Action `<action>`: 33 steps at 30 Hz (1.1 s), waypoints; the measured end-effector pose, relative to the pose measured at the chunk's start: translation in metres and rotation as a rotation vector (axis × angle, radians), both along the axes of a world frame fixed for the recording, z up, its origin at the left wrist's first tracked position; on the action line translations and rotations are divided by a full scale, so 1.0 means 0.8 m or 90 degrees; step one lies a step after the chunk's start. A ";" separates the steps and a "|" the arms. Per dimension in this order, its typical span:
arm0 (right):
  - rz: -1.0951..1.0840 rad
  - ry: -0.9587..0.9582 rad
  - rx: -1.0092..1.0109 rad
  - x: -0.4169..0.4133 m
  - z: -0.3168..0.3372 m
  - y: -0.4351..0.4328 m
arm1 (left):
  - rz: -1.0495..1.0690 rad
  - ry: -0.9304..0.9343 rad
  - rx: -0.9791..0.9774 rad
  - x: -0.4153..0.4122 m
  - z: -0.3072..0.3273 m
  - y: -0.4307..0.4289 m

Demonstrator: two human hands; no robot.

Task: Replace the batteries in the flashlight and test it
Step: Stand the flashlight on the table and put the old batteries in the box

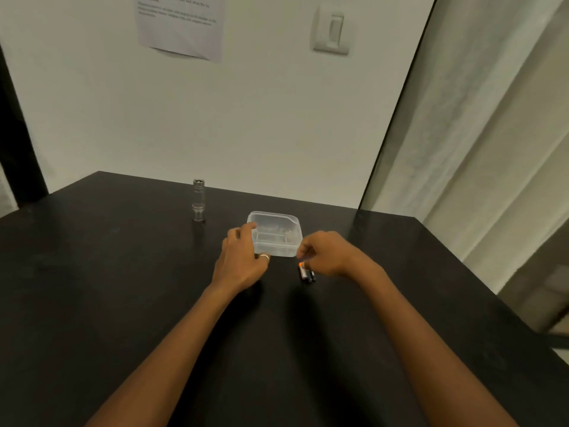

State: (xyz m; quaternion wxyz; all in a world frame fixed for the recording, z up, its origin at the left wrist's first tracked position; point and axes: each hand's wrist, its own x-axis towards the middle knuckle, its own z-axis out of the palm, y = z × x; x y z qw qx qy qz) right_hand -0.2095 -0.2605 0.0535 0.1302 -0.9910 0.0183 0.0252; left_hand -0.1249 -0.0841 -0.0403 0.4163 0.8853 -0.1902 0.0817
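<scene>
L hand (240, 257) grips the clear box (277, 235) at its left edge. R hand (326, 254) is curled over the batteries (308, 274), which lie just under its fingertips w/ long axis pointing away from the person; can't tell if it's pinching one. The flashlight (198, 200) stands upright beyond the L hand, well apart from it.

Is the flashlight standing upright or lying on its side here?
Upright: the flashlight stands on one end on the black table, behind and left of the clear container, with nothing touching it.
</scene>
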 end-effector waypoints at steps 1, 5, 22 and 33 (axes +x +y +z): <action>0.002 0.014 -0.010 -0.002 -0.007 -0.005 | -0.004 -0.006 0.009 -0.002 -0.004 -0.004; 0.017 0.038 -0.036 0.000 -0.026 -0.014 | 0.000 -0.040 0.056 -0.005 -0.011 -0.013; 0.040 0.054 -0.061 0.025 -0.052 -0.011 | -0.014 -0.033 0.005 0.002 -0.017 -0.004; 0.052 0.011 -0.029 0.019 -0.052 -0.003 | -0.006 -0.017 -0.001 0.000 -0.014 -0.004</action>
